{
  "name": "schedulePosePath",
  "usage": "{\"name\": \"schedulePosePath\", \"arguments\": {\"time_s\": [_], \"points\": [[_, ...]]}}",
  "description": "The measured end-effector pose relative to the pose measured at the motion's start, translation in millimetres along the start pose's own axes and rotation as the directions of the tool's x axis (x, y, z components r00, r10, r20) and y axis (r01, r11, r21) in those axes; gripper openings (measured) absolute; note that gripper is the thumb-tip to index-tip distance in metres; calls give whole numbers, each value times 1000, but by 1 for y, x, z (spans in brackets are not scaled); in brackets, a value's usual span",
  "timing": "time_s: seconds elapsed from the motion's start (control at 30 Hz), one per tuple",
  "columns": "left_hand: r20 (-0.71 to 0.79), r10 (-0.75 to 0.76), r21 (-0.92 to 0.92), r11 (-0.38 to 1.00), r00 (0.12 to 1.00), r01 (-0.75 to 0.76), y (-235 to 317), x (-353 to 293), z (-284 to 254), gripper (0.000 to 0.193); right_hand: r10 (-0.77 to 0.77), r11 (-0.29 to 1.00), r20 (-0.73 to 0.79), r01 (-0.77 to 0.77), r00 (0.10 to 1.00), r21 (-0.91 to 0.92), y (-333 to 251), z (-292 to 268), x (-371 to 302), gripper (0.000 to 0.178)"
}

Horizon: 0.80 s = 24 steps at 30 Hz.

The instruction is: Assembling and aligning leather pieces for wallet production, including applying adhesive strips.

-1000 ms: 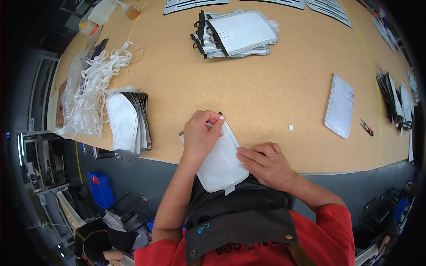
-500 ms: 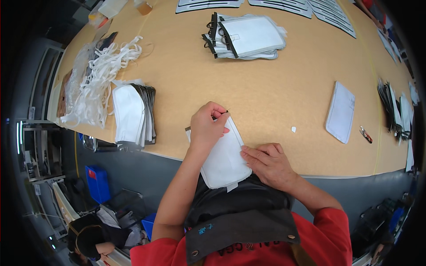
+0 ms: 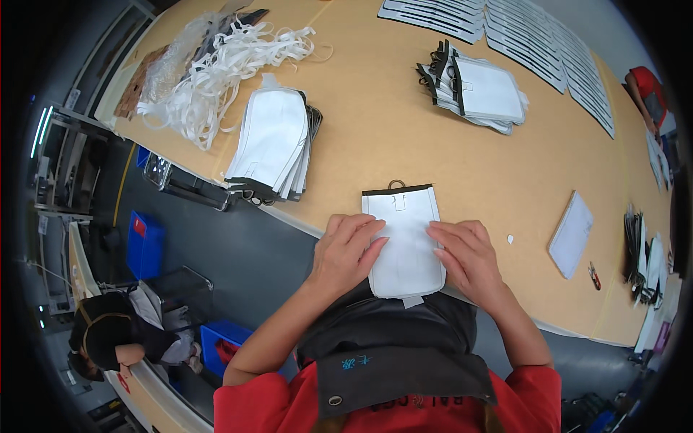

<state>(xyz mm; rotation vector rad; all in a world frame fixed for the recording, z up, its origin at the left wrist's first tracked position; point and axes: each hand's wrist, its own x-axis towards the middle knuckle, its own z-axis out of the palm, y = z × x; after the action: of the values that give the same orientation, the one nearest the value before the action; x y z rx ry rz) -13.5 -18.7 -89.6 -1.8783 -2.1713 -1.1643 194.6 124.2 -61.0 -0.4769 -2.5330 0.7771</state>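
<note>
A white fabric panel [image 3: 404, 249] with a black top band and a dark ring lies in front of me, its lower end reaching past the table's edge toward my lap. A small white tab sticks out at its bottom, and a little drawn outline shows near the band. My left hand [image 3: 348, 249] rests its fingertips and thumb on the panel's left side, fingers apart. On the right edge lie the stretched fingers and thumb of my right hand [image 3: 468, 254]. Neither hand closes round the panel.
A stack of similar panels [image 3: 271, 137] lies left, beside tangled white straps [image 3: 216, 79]. Another ringed stack [image 3: 487, 90] sits farther back. To the right are a white pad [image 3: 571, 234], thread snips [image 3: 594, 276] and a white scrap [image 3: 510, 239]. Slotted sheets [image 3: 523, 43] line the far edge.
The panel has turned straighter, and its ring and band now show. My left hand has left the top corner for the left side; the right hand has moved up the right edge. The view has shifted.
</note>
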Motion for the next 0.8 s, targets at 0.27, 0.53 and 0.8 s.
{"name": "schedulePosePath", "arguments": {"time_s": [0.27, 0.53, 0.8], "points": [[155, -35, 76, 997, 987, 24, -11, -5, -6, 36, 9, 992, 79, -18, 997, 122, 1, 64, 69, 30], [176, -24, 80, 997, 984, 10, -18, -7, -7, 35, -85, 992, 198, 102, 976, -78, -2, 72, 77, 43], [93, -145, -218, 962, 985, 162, -19, -29, -23, 37, 130, 981, 77, -140, 988, 133, 6, 5, 14, 27]]}}
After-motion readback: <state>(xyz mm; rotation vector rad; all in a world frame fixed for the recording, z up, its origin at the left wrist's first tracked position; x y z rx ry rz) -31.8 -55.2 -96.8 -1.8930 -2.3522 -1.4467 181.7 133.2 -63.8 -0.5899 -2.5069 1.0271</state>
